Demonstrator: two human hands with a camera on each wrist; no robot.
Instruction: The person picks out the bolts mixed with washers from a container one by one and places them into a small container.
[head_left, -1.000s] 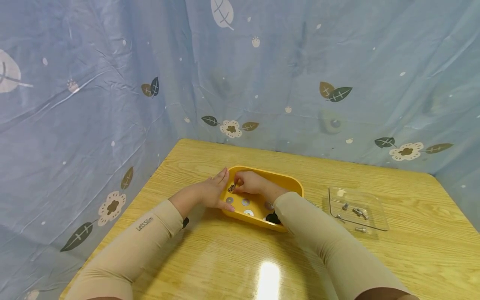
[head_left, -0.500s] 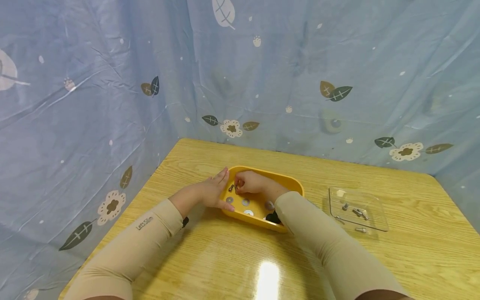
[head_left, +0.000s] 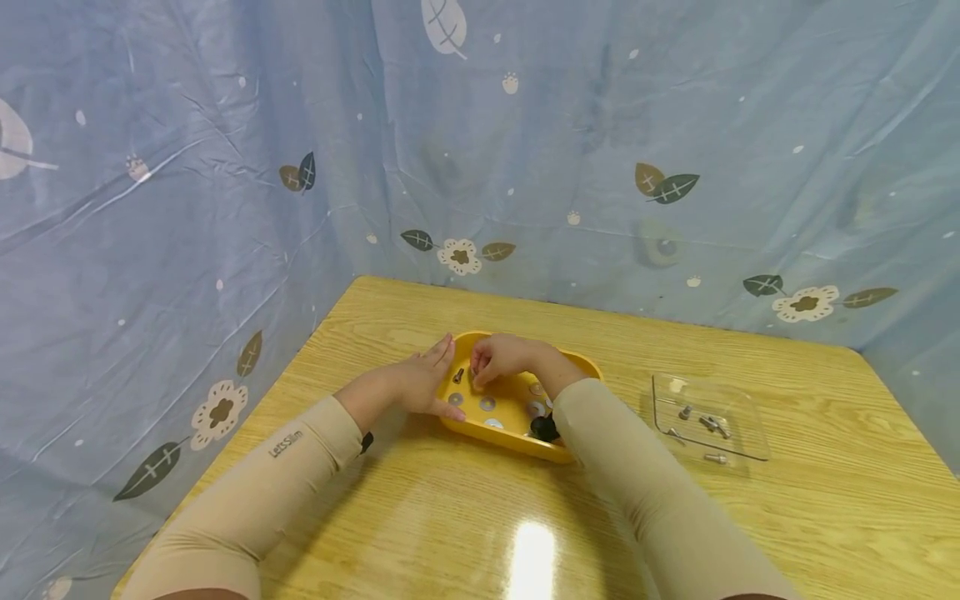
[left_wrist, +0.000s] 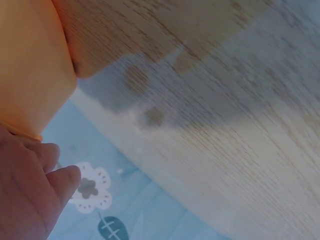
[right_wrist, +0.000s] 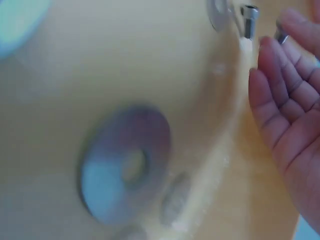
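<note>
My right hand (head_left: 501,358) reaches into a yellow bin (head_left: 517,442) and pinches a small metal screw (right_wrist: 281,33) between thumb and fingers. Beside those fingertips, toward the bin's left end, a socket-head screw (head_left: 458,376) lies on the floor of the bin. Flat round washers (head_left: 487,403) are scattered there too, and a large washer (right_wrist: 125,165) fills the middle of the right wrist view. My left hand (head_left: 423,387) rests on the bin's left end, fingers spread straight and thumb along the front rim.
To the right of the bin stands a clear plastic tray (head_left: 738,398) with several metal screws (head_left: 708,423) in it. Both sit on a wood-grain table (head_left: 420,500). Behind and left hangs a blue patterned curtain (head_left: 570,150).
My right hand has drawn one screw from beside the other and moved slightly right and up with it. One screw stays lying in the bin. The left hand stays in place.
</note>
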